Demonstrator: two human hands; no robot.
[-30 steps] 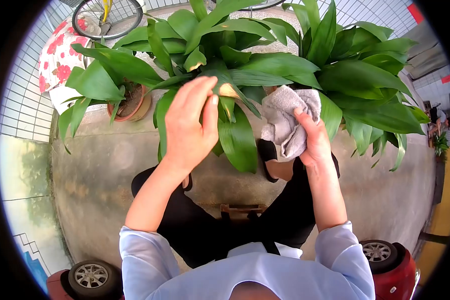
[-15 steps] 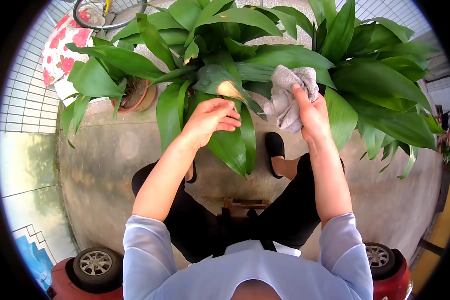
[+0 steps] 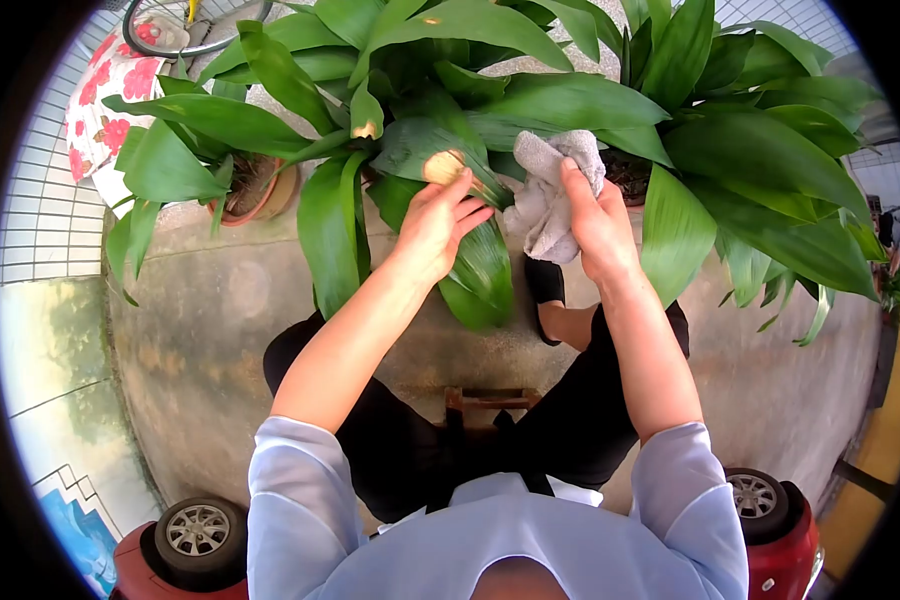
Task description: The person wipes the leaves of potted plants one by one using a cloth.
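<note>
Fingers of the left hand [image 3: 436, 224] are slightly spread at the leaf [image 3: 417, 143], close to its tan patch [image 3: 442, 166]; whether they pinch it, I cannot tell. The right hand [image 3: 603, 230] grips a bunched cloth [image 3: 550, 205], thumb pressed on top, just beside the leaf's tip. The patch seems dry, so a strong pull could perhaps tear it; loose folds might also catch neighbouring leaves [image 3: 679, 225].

Both forearms [image 3: 345, 340] extended, left hand [image 3: 436, 222] half-curled left of the cloth [image 3: 542, 200], right hand [image 3: 602, 228] clenched around its right side
</note>
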